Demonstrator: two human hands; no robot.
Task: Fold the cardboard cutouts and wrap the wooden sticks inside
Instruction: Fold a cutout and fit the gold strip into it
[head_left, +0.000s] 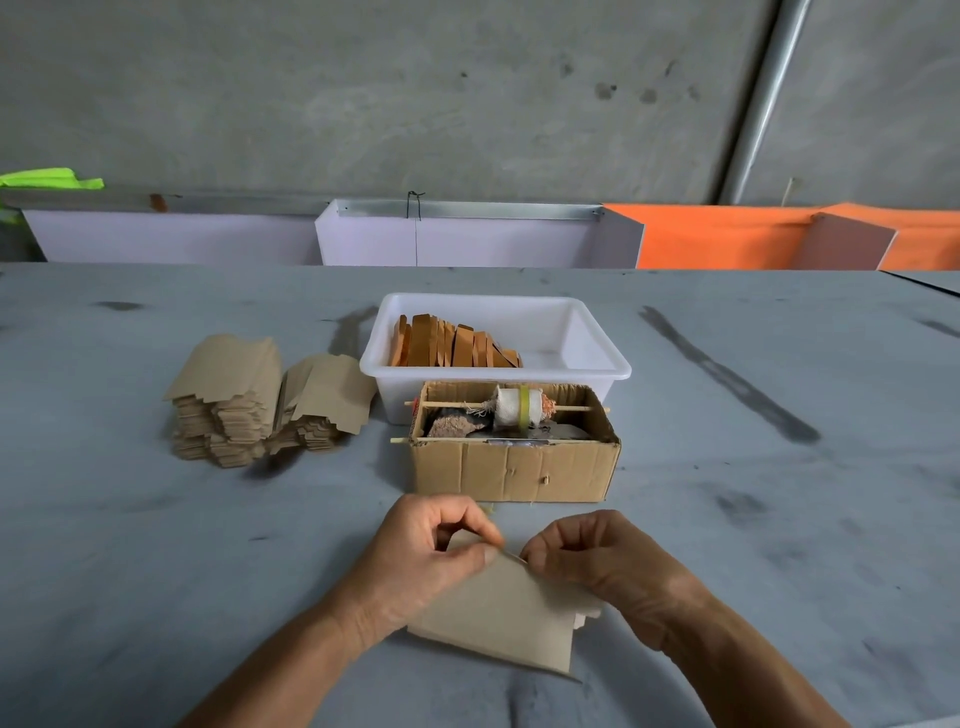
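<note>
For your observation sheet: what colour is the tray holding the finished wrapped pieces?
White, seen clearly in the head view: the tray behind the cardboard box.

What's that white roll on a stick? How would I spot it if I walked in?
Start at the white plastic tub in the middle of the grey table. Directly in front of it sits an open cardboard box. The cloth roll hangs across its top on a thin stick, white with a yellow band, unlike the brown things below.
</note>
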